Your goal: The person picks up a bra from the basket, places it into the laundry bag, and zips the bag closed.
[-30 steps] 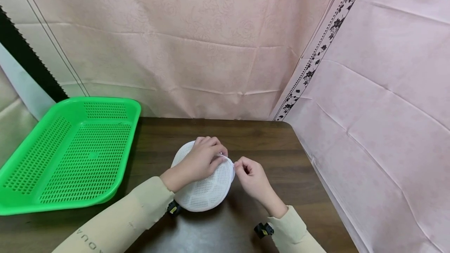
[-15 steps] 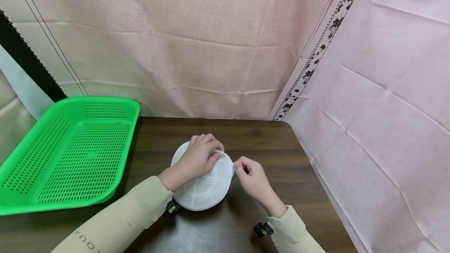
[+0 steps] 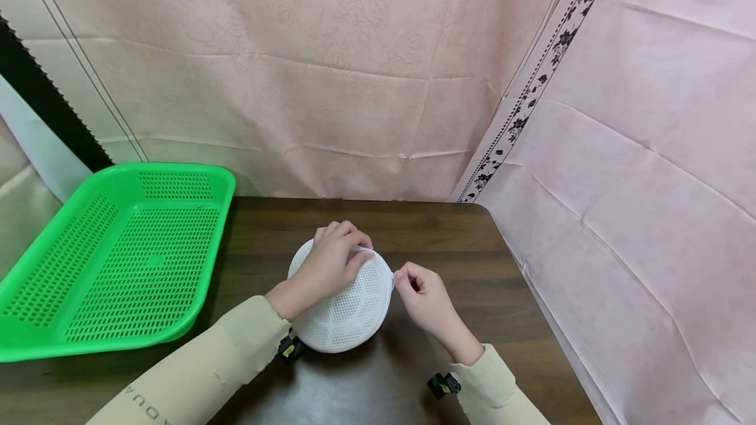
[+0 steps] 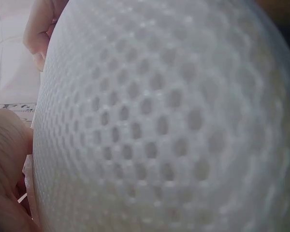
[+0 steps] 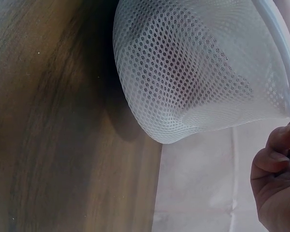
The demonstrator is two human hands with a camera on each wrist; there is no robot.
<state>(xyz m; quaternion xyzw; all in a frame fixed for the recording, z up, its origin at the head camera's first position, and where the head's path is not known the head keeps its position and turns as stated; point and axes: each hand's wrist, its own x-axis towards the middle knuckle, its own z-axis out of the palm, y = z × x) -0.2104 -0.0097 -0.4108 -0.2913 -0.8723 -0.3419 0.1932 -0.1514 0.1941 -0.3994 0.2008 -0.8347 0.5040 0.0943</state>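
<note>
A round white mesh laundry bag [image 3: 357, 303] stands on the brown table, with a white zipper band along its upper rim. My left hand [image 3: 331, 258] lies over its top and pinches the rim between thumb and fingers; whether a zipper pull is between them is hidden. At the bag's right edge, my right hand [image 3: 422, 294] pinches the end of the rim between thumb and curled index finger. Mesh [image 4: 150, 121] fills most of the left wrist view. In the right wrist view the bag [image 5: 183, 72] bulges out, its rim drawn toward the right fingertips [image 5: 282, 137].
A green perforated plastic basket [image 3: 155, 261] stands on the table at the left. Pink patterned cloth [image 3: 354, 84] hangs behind the table [image 3: 472, 248] and along its right side. A small black camera sits at each wrist.
My left hand has slid a little up and left along the bag's rim, and the bag has shifted slightly with it. The right hand has stayed almost still, still pinching the edge.
</note>
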